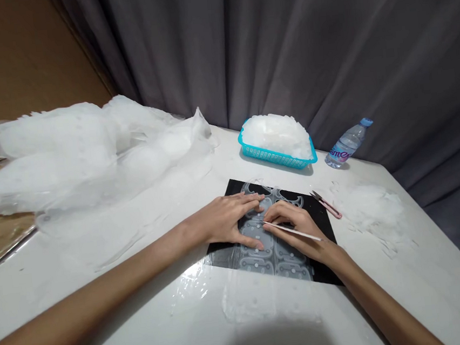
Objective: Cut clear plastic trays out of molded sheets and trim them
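A translucent sheet of moulded, rounded pieces point(259, 267) lies over a black mat point(325, 277) on the white table, its near end hanging past the mat's edge. My left hand point(230, 216) rests on the sheet's left side, thumb and fingers spread apart. Close beside it, my right hand point(294, 226) is closed around a thin white pen-like tool point(301, 234). The tool's tip points left toward the middle of the sheet, between my two hands. What kind of tip it has is too small to tell.
Pink-handled thread snips point(326, 205) lie at the mat's right edge, next to a heap of translucent scraps point(375, 207). A turquoise basket point(279, 158) full of white pieces and a water bottle point(347, 145) stand behind. Large filled plastic bags point(69, 150) cover the left side.
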A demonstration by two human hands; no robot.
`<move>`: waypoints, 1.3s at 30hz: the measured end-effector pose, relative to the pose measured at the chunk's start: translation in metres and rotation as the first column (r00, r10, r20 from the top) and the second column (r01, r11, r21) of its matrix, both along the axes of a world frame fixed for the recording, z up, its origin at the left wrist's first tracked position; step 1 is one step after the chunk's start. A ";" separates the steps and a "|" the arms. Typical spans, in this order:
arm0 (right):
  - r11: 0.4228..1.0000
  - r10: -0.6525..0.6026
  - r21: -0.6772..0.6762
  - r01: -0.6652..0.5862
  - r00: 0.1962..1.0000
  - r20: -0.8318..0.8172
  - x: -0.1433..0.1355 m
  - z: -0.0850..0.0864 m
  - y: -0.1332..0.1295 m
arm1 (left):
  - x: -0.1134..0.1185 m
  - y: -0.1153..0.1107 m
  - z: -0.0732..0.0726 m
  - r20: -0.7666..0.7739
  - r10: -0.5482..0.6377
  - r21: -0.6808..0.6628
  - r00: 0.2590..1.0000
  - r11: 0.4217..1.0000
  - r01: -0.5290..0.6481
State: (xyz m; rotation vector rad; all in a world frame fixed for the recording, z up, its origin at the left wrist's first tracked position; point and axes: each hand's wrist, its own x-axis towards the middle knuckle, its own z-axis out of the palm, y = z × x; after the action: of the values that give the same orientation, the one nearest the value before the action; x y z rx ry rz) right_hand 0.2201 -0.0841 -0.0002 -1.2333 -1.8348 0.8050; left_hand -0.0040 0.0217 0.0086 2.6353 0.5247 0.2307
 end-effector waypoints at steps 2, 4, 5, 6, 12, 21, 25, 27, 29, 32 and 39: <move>1.000 0.007 0.010 -0.007 1.000 0.026 0.000 0.000 0.001 | 0.000 0.001 0.001 -0.010 0.002 0.015 1.000 1.000 -0.002; 1.000 0.014 0.009 -0.015 0.998 0.060 0.000 0.002 0.002 | 0.001 0.001 0.001 -0.015 0.001 0.020 1.000 1.000 -0.001; 1.000 0.017 0.003 -0.017 0.997 0.072 0.001 0.003 0.003 | 0.001 0.001 0.001 -0.012 0.003 0.018 1.000 1.000 -0.003; 1.000 0.019 -0.003 -0.018 0.997 0.078 0.001 0.004 0.003 | 0.001 0.002 0.001 -0.008 0.006 0.014 1.000 1.000 -0.006; 1.000 0.003 0.013 -0.004 0.996 0.087 0.000 0.000 0.005 | 0.002 0.003 0.000 -0.017 0.003 0.008 1.000 1.000 -0.003; 0.996 0.021 0.082 -0.032 0.990 0.140 -0.003 -0.006 0.003 | 0.001 0.000 0.002 -0.047 -0.003 0.041 0.999 0.999 0.005; 0.988 0.033 0.143 -0.065 0.976 0.214 -0.006 -0.007 0.002 | 0.001 0.000 0.003 -0.063 0.002 0.030 0.998 1.000 0.000; 0.985 0.026 0.155 -0.071 0.961 0.277 -0.006 -0.005 0.000 | 0.001 0.000 0.003 -0.054 0.002 0.018 0.999 1.000 -0.001; 0.987 0.016 0.146 -0.071 0.939 0.344 -0.004 0.001 -0.002 | 0.002 0.000 0.003 -0.047 0.000 0.006 0.999 1.000 0.000; 0.995 0.010 0.091 -0.046 0.932 0.363 0.000 0.012 -0.007 | 0.002 0.000 0.005 -0.049 -0.001 -0.009 0.999 1.000 0.001; 1.000 -0.013 0.014 0.011 0.985 0.174 0.001 0.008 -0.006 | 0.002 -0.003 0.012 -0.144 0.022 -0.043 0.989 0.999 -0.028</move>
State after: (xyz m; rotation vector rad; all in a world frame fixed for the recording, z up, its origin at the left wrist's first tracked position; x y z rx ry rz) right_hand 0.2206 -0.0898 0.0074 -1.3412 -1.9665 0.6953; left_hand -0.0024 0.0187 0.0204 2.6159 0.6030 0.0369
